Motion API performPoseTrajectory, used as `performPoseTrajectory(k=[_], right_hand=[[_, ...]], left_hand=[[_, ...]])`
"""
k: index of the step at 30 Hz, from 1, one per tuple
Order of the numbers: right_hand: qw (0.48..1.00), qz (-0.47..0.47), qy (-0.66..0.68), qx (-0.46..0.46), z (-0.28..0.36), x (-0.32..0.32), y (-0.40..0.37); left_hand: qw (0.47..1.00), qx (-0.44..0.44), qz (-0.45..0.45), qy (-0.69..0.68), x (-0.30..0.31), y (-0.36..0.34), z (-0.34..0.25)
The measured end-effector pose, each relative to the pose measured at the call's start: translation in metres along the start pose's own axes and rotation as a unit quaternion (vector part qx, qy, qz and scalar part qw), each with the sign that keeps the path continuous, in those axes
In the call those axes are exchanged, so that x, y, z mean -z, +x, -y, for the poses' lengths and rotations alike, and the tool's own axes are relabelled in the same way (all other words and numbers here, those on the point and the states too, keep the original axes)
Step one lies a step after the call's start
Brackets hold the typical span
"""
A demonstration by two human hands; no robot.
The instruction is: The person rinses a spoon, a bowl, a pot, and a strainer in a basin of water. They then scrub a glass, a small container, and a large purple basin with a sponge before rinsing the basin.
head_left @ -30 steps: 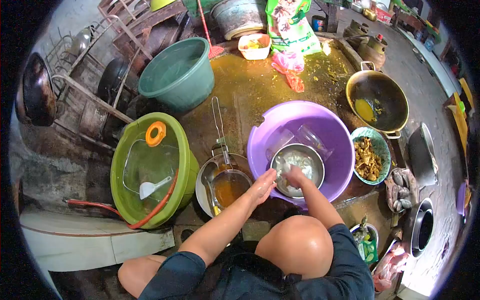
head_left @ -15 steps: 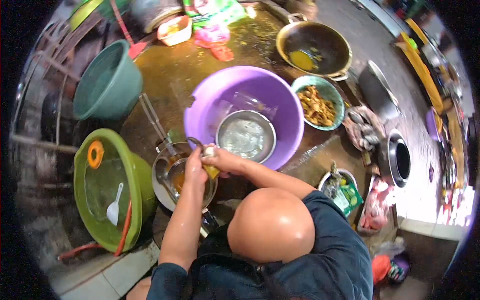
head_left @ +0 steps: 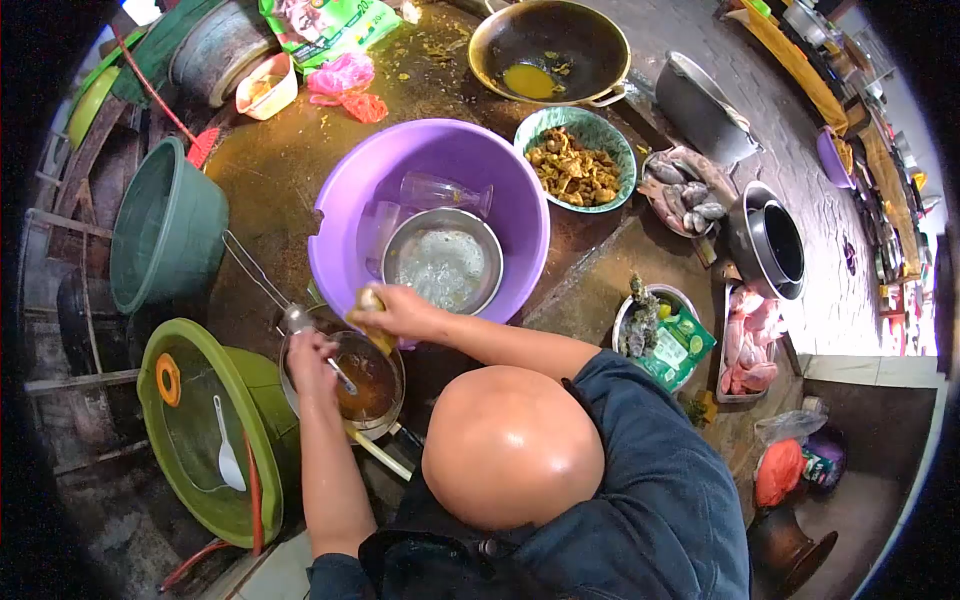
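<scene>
My left hand (head_left: pixel 312 362) is closed around a metal spoon (head_left: pixel 298 319), its rounded end up and its handle pointing down past my fingers. In my right hand (head_left: pixel 400 313) is a yellowish sponge (head_left: pixel 372 325), held just right of the spoon and apart from it. Beneath both hands sits a metal pan (head_left: pixel 398 393) with brownish liquid; a long wire-handled utensil (head_left: pixel 258 268) leans at its far side. Beyond my right hand, a purple tub (head_left: pixel 340 235) holds a metal bowl (head_left: pixel 490 238) of water and a clear glass (head_left: pixel 445 194).
A green tub (head_left: pixel 270 440) with a white ladle (head_left: pixel 229 460) stands at left, a teal tub (head_left: pixel 200 240) behind it. Farther off are a wok (head_left: pixel 600 60), a bowl of brown food pieces (head_left: pixel 572 170), fish (head_left: pixel 690 190) and a tray of raw meat (head_left: pixel 750 345).
My hands have moved apart: the left went down and left with the spoon, the right stays higher with the sponge. The camera view has shifted, sliding the surroundings leftward.
</scene>
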State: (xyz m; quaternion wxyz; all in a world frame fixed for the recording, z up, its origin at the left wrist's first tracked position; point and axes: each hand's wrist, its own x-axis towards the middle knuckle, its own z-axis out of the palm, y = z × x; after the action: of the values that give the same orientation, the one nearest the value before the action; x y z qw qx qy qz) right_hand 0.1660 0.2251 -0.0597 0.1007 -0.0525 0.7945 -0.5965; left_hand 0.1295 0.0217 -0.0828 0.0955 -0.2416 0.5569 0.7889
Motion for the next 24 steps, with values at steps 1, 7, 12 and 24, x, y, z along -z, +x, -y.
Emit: performPoseTrajectory(k=[1, 7, 12, 24], right_hand=[[0.987, -0.121, -0.009, 0.104, -0.005, -0.003, 0.005], [0.94, -0.18, -0.16, 0.242, -0.021, -0.007, 0.024], [0.965, -0.203, -0.071, 0.148, -0.028, -0.022, 0.02], [0.965, -0.142, 0.208, -0.071, -0.02, 0.007, 0.023]], left_hand=[[0.995, 0.009, 0.032, 0.095, -0.015, -0.016, 0.003], [0.962, 0.101, 0.188, 0.168, -0.056, -0.06, 0.028], [0.972, 0.101, 0.169, 0.131, -0.058, -0.067, 0.027], [0.947, 0.123, 0.208, 0.213, -0.041, -0.073, 0.025]])
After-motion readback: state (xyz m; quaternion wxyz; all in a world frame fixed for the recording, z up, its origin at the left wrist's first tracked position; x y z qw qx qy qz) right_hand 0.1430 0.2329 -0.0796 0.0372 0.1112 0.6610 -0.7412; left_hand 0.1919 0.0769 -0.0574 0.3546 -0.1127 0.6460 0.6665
